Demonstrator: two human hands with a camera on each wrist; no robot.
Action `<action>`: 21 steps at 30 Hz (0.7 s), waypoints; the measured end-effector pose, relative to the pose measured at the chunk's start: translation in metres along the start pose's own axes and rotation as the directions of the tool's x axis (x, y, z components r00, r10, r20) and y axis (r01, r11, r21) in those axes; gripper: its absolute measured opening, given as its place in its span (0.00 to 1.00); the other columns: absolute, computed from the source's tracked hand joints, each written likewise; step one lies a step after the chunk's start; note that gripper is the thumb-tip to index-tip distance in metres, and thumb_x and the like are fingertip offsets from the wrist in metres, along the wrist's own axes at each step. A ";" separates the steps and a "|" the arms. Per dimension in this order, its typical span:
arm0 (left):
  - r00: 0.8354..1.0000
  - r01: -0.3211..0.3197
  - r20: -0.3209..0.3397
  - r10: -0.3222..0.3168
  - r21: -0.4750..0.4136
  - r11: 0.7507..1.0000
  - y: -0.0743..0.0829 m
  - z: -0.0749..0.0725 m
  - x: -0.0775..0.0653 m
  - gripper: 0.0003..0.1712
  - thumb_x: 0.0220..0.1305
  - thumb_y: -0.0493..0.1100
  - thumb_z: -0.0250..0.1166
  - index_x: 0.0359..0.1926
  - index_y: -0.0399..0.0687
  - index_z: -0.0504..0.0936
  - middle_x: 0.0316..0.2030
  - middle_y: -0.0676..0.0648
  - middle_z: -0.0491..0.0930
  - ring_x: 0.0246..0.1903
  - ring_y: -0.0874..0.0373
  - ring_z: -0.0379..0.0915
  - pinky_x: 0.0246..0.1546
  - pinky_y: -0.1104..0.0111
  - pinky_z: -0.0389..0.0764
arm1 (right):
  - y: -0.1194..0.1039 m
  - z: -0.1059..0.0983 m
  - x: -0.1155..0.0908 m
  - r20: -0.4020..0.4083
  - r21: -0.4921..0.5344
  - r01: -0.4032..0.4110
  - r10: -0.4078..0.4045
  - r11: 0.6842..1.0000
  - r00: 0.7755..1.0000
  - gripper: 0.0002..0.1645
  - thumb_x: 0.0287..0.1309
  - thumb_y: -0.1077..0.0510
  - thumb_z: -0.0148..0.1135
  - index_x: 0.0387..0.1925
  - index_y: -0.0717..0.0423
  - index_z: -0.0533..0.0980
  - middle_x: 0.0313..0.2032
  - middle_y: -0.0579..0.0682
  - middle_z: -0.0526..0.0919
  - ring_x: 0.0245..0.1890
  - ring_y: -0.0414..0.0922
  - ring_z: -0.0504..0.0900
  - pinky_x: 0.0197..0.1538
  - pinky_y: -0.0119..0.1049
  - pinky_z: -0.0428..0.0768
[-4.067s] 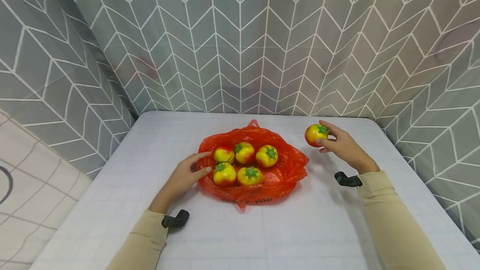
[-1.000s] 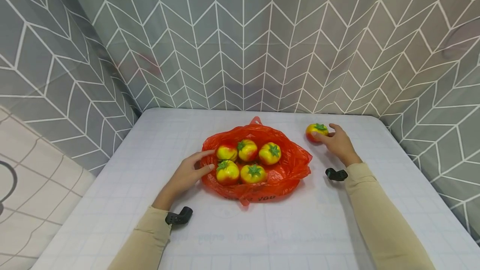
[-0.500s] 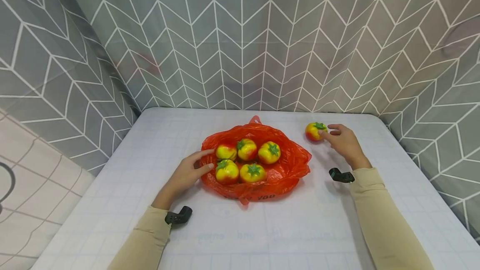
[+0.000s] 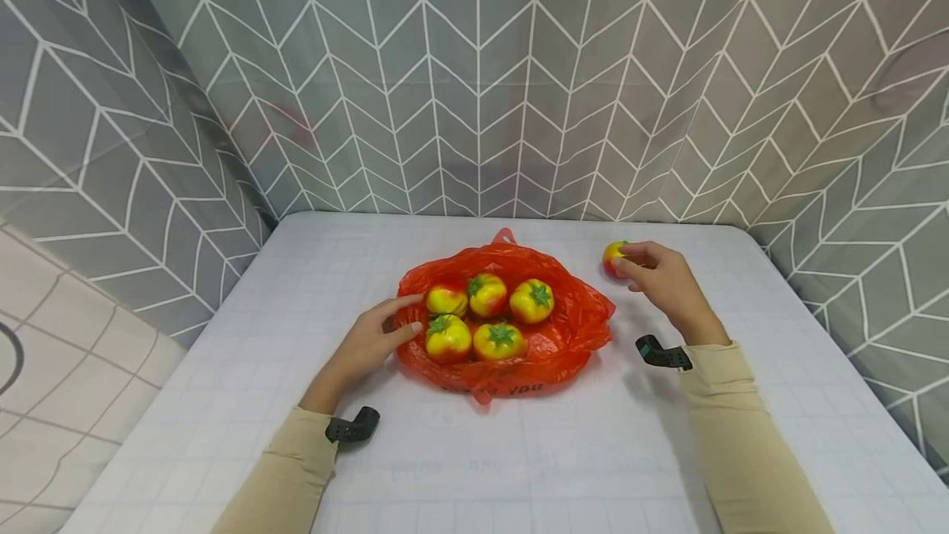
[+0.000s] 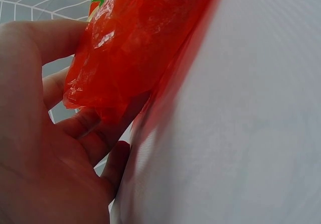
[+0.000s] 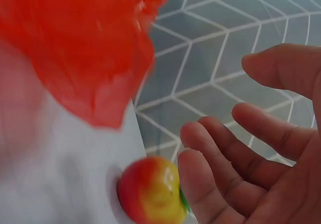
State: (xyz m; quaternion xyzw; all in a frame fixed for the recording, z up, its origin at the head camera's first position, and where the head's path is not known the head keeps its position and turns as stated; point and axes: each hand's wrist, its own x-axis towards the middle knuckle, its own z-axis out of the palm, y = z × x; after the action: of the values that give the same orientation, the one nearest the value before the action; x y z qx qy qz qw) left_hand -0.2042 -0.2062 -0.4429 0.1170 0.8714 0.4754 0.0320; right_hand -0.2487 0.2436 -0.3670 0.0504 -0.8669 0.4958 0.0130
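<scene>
A red plastic bag lies spread wide on the table, with several yellow-red, tomato-like fruits with green leafy tops inside. My left hand holds the bag's left rim, the film between thumb and fingers in the left wrist view. Another such fruit stands on the table at the back right, partly hidden behind my right hand. That hand hovers in front of it, fingers loosely bent and holding nothing. In the right wrist view the fruit shows beyond the fingertips, below the bag's edge.
The white table ends at the back against a grey patterned curtain, which also stands along both sides. Light tiled floor shows at the left. A dark device sits on each wrist.
My right hand, which gripped the fruit in the air at first, has set it on the table, let go and shifted left in front of it. The left hand stays at the bag.
</scene>
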 end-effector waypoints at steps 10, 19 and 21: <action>1.000 0.009 0.004 -0.009 -0.001 1.000 0.003 -0.001 -0.002 0.29 0.68 0.53 0.65 0.69 0.61 0.73 0.69 0.46 0.69 0.71 0.44 0.58 0.69 0.43 0.59 | -0.014 0.025 -0.007 0.056 0.017 0.072 -0.073 0.997 0.996 0.27 0.69 0.47 0.61 0.60 0.62 0.74 0.51 0.58 0.80 0.49 0.51 0.81 0.49 0.44 0.85; 1.000 0.014 0.000 -0.014 0.006 1.000 0.002 -0.002 -0.002 0.29 0.68 0.53 0.65 0.69 0.61 0.73 0.69 0.46 0.69 0.70 0.44 0.58 0.68 0.42 0.60 | -0.028 0.045 -0.013 0.123 0.013 0.106 -0.107 0.994 0.987 0.27 0.66 0.47 0.64 0.59 0.61 0.76 0.52 0.58 0.82 0.51 0.54 0.80 0.51 0.43 0.83; 1.000 0.005 0.001 -0.005 0.001 1.000 0.002 -0.001 -0.002 0.28 0.69 0.53 0.65 0.68 0.61 0.74 0.68 0.47 0.69 0.70 0.45 0.59 0.69 0.43 0.59 | -0.030 0.049 -0.013 0.130 -0.001 0.115 -0.113 0.993 0.985 0.27 0.66 0.47 0.65 0.58 0.60 0.76 0.52 0.57 0.82 0.51 0.53 0.80 0.52 0.44 0.82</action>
State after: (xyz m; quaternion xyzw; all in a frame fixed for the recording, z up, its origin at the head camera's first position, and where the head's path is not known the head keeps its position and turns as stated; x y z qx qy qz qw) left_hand -0.2025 -0.2062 -0.4403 0.1149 0.8720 0.4747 0.0336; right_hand -0.2310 0.1872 -0.3678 0.1320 -0.8636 0.4863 -0.0148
